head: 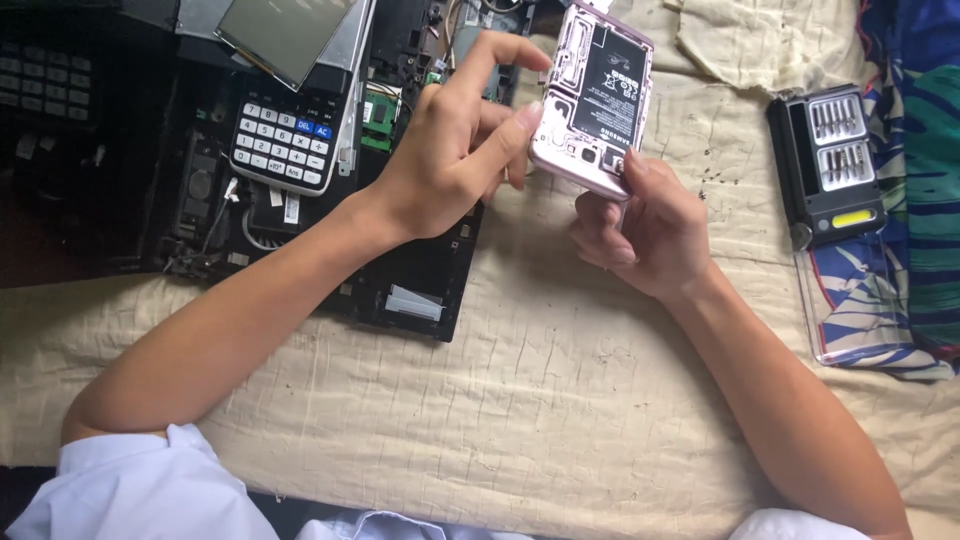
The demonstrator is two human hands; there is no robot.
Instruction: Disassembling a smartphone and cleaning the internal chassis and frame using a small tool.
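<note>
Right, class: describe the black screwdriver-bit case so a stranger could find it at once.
Start at the cream cloth covering the surface and look to its right edge, beside the blue patterned fabric. There lies the black rectangular bit case; only it holds rows of silver bits and a yellow tab.

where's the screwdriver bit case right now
In the head view the black screwdriver bit case lies open at the far right on the cream cloth, beside its clear plastic lid, apart from the right hand.
</note>
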